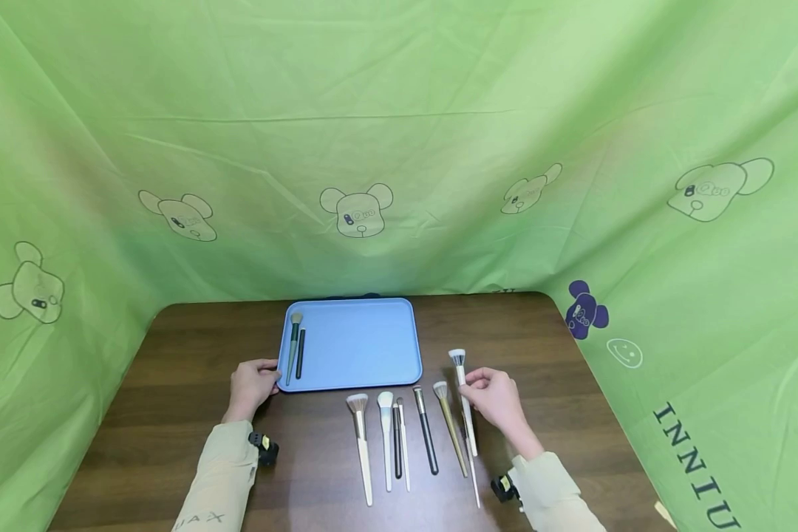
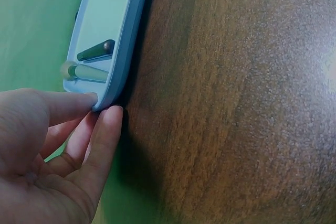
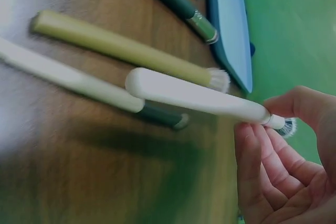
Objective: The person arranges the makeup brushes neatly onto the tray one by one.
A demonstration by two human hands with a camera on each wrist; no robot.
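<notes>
My right hand [image 1: 495, 399] pinches a white makeup brush [image 3: 194, 98] near the top of its handle. The brush is raised off the table, bristles pointing away from me. At the front left corner of a blue tray [image 1: 359, 343], my left hand [image 1: 253, 386] grips the rim between thumb and fingers. A green makeup brush [image 1: 293, 351] and a black makeup brush [image 1: 301, 355] lie along the tray's left side. Below the held brush lies a thin pale-handled brush [image 1: 474, 480], partly hidden in the head view; a gold-handled brush [image 1: 451, 428] lies to its left.
Several more brushes lie in a row on the wooden table [image 1: 193, 347], among them a black-handled brush [image 1: 427, 436], a broad white brush [image 1: 386, 443] and a wide-headed brush [image 1: 362, 458]. A green curtain [image 1: 439, 148] hangs close around the table's back and sides.
</notes>
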